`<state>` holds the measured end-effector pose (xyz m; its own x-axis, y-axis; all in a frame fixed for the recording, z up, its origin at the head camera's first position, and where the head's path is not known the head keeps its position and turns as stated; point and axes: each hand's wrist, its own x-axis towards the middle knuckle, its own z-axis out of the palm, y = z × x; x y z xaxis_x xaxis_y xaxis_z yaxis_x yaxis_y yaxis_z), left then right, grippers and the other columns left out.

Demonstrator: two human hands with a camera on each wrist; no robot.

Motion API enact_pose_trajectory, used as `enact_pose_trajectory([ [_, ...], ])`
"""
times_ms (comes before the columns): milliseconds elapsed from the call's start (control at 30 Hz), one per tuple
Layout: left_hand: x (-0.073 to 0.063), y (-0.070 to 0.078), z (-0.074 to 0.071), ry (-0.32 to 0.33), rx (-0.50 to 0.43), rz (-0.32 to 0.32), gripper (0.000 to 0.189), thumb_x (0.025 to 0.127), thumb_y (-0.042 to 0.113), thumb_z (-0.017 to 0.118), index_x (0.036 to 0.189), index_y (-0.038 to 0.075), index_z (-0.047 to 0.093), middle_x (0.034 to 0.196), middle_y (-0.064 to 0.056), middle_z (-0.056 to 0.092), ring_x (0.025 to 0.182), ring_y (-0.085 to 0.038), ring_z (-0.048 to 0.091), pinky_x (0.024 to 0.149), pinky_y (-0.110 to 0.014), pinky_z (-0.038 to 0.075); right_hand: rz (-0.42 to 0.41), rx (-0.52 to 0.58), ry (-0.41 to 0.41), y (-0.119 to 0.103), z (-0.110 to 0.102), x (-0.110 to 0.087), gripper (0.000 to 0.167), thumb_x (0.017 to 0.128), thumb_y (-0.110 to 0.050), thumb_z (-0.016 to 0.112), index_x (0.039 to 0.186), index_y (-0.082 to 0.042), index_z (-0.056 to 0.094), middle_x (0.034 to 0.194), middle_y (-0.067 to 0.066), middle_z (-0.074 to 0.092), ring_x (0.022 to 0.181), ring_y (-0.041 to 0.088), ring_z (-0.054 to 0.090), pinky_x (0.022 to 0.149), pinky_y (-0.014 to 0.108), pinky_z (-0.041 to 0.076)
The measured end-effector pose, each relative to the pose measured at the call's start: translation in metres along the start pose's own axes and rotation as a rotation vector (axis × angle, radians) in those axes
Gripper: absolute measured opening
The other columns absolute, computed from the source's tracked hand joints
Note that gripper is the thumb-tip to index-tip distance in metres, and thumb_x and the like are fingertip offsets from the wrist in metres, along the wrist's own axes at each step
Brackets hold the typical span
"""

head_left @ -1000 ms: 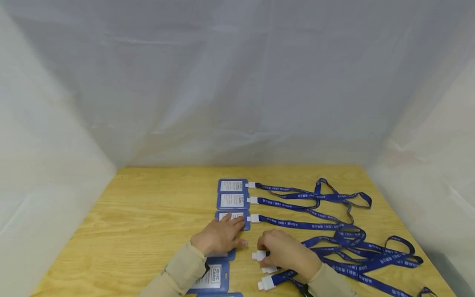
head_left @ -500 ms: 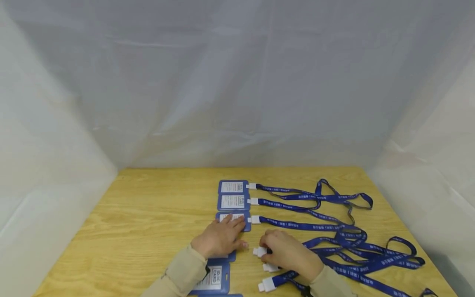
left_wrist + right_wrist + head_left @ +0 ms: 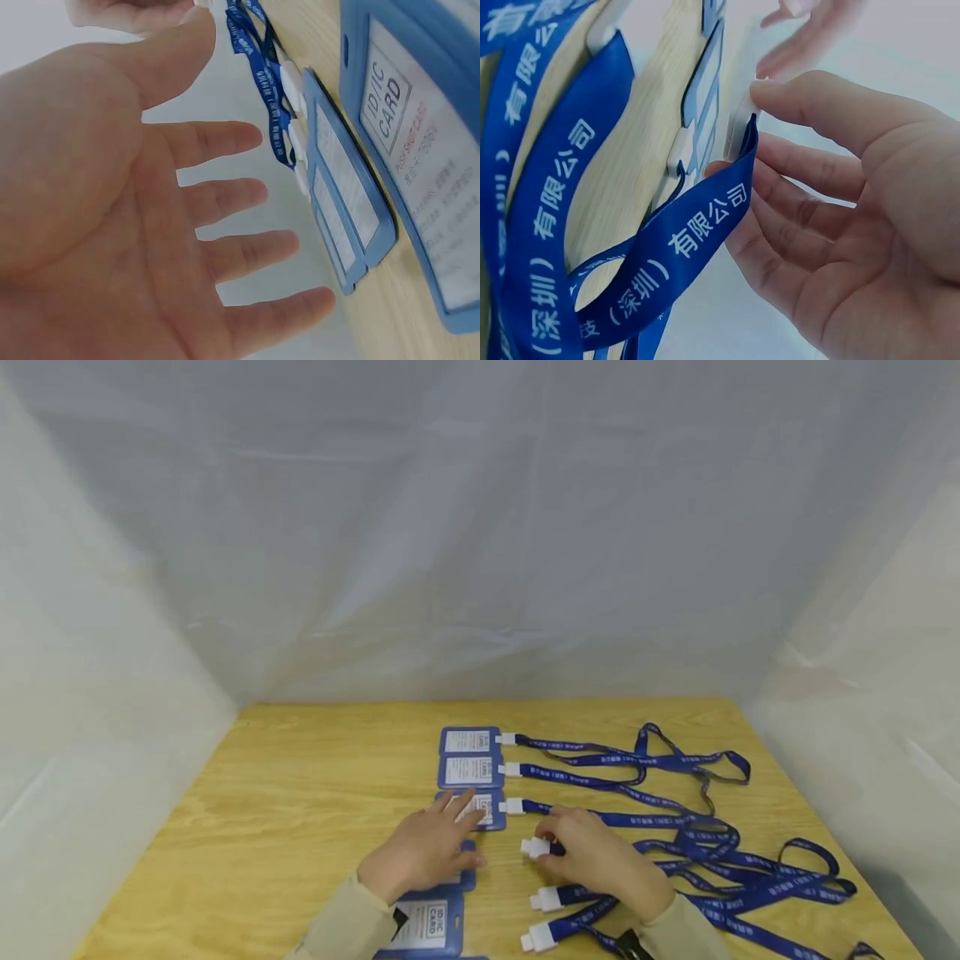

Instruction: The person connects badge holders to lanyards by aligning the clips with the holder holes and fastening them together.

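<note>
My right hand [image 3: 600, 856] pinches the white clip [image 3: 535, 847] of a blue lanyard [image 3: 694, 236] between thumb and fingers. In the right wrist view its printed strap hangs from the clip in a curve. My left hand [image 3: 423, 850] is spread with straight fingers and holds nothing. In the head view its fingers overlap the third blue badge holder [image 3: 492, 820]. Its thumb crosses a fourth badge holder [image 3: 469, 875], mostly hidden under the hand. Nearer to me lies another badge holder [image 3: 435, 928] printed ID/IC CARD, its slot towards the lanyards.
Two more badge holders [image 3: 469, 742] lie at the back of the wooden table [image 3: 300, 793], joined to clips and straps. Two loose white clips [image 3: 547, 898] lie beside my right wrist. Tangled lanyards [image 3: 742, 893] cover the table's right side. Pale sheeting [image 3: 480, 568] surrounds the table.
My right hand has moved forward with the pinched clip, away from the two nearer clips. My left hand has drawn slightly to the left with its fingers spread wider, showing more of the third badge holder.
</note>
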<state>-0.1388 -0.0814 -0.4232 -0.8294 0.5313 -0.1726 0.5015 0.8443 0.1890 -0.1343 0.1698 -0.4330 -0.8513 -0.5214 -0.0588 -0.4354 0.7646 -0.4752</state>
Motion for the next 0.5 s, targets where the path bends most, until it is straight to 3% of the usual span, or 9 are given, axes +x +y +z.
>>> enact_pose_trajectory([
  [333, -0.038, -0.008, 0.01, -0.014, 0.063, 0.041, 0.063, 0.093, 0.054, 0.064, 0.14, 0.012, 0.06, 0.149, -0.01, 0.054, 0.135, -0.036, 0.053, 0.106, -0.057, 0.048, 0.004, -0.03, 0.031, -0.002, 0.001, 0.001, 0.023, 0.088, -0.024, 0.079, 0.107, -0.011, 0.075, 0.095, -0.007, 0.065, 0.085, 0.01, 0.058, 0.074, 0.029, 0.054],
  [500, -0.051, -0.01, 0.008, -0.024, 0.106, 0.082, 0.06, 0.093, 0.054, 0.063, 0.137, 0.013, 0.063, 0.147, -0.008, 0.057, 0.135, -0.034, 0.053, 0.109, -0.053, 0.047, -0.022, -0.038, 0.054, 0.0, 0.001, 0.002, 0.023, 0.088, -0.024, 0.079, 0.106, -0.011, 0.075, 0.095, -0.006, 0.065, 0.085, 0.01, 0.059, 0.075, 0.03, 0.054],
])
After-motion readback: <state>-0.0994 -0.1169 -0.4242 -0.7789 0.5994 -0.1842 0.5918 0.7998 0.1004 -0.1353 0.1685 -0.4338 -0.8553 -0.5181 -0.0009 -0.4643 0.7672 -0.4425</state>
